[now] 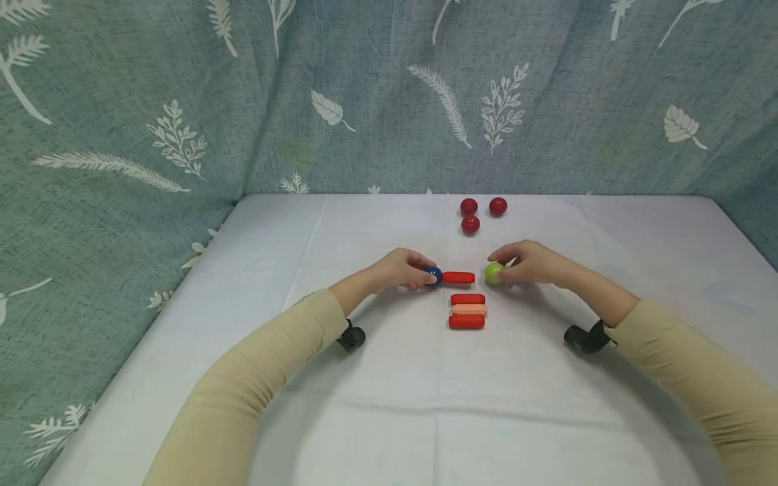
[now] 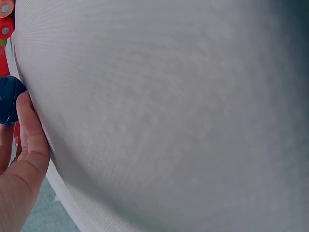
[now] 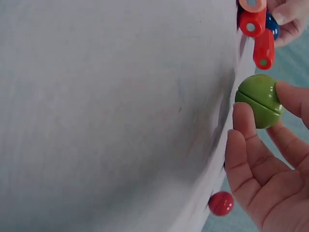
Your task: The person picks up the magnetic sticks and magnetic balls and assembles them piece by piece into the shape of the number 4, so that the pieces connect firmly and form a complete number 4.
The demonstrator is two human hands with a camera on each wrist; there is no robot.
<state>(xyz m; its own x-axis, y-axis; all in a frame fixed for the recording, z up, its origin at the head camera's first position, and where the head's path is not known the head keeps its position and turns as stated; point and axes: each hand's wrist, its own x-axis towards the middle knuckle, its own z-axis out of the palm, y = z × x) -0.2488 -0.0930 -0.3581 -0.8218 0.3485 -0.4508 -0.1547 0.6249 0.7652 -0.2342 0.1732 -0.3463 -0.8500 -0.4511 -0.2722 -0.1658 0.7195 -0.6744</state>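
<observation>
My left hand point(image 1: 400, 270) pinches a blue ball point(image 1: 432, 275) between thumb and fingers. Against the ball's right side lies a red rod point(image 1: 458, 277), pointing right. A short gap past the rod's free end, my right hand point(image 1: 530, 263) holds a light green ball point(image 1: 494, 273). The right wrist view shows thumb and fingertips around this green ball point(image 3: 259, 100), which has a seam across it, and the red rod point(image 3: 263, 48) with a small green spot on its near end. At the left edge of the left wrist view, fingers touch the blue ball point(image 2: 9, 99).
Nearer me lie three parallel rods: a red one point(image 1: 467, 298), a peach one point(image 1: 469, 309) and another red one point(image 1: 467, 322). Three dark red balls point(image 1: 471, 225) sit toward the back edge of the white-covered table point(image 1: 377, 432). A patterned curtain point(image 1: 389, 101) hangs behind.
</observation>
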